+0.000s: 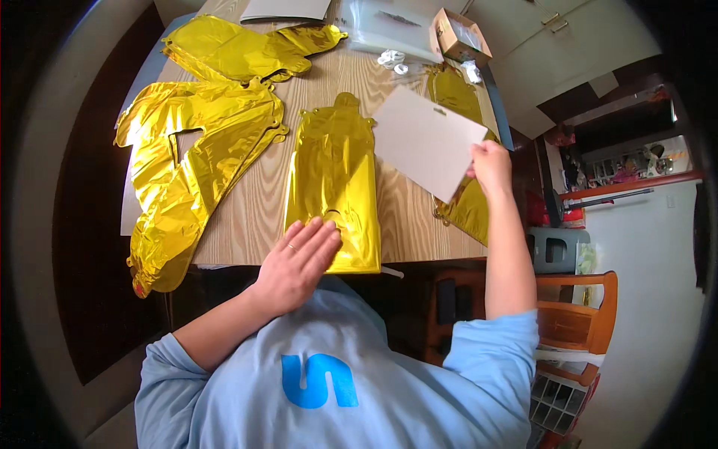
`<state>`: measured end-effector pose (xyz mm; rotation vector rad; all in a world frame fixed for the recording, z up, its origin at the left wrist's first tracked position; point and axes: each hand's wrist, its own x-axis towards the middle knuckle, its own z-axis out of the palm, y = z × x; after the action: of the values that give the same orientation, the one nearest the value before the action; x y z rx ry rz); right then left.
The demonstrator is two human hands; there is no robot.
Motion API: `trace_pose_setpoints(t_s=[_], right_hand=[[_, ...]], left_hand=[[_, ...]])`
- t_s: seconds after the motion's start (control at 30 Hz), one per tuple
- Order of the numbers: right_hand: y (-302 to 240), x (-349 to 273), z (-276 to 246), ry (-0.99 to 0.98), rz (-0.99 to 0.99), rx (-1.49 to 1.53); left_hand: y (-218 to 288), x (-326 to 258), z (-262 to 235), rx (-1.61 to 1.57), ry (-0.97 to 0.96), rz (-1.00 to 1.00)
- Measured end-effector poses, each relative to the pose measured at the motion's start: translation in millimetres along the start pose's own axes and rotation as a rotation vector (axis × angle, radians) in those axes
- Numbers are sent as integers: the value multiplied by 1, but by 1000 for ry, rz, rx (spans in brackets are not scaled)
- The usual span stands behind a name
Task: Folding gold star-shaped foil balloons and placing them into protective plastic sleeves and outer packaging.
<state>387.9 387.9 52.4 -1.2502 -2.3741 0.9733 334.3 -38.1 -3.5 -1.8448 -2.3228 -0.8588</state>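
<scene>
A folded gold foil balloon (333,168) lies flat before me, its near end at the table's front edge. My left hand (301,258) rests on its lower left part, fingers stretched out and flat. My right hand (490,166) grips a white card (426,138) by its right corner and holds it over the table, to the right of the balloon. A small slot shows near the card's upper edge. Beneath and beyond the card lie more folded gold foil balloons (470,209), partly hidden by it.
Unfolded gold foil balloons (198,161) spread over the left side of the wooden table (247,224), one hanging past the front edge. At the back are clear plastic bags (389,30), white coiled pieces (390,60) and a cardboard box (461,37). A wooden chair (576,322) stands at right.
</scene>
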Motion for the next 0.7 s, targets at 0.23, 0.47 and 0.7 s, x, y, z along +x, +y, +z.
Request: trace_pose_setpoints(t_s=[0.23, 0.47, 0.7], right_hand=[[-29, -84, 29, -479, -64, 10], [-33, -115, 58, -429, -132, 34], [-67, -202, 48, -172, -748, -243]], left_hand=[[9, 25, -20, -51, 211, -89], [10, 27, -2, 113, -154, 36], [2, 32, -34, -113, -152, -20]])
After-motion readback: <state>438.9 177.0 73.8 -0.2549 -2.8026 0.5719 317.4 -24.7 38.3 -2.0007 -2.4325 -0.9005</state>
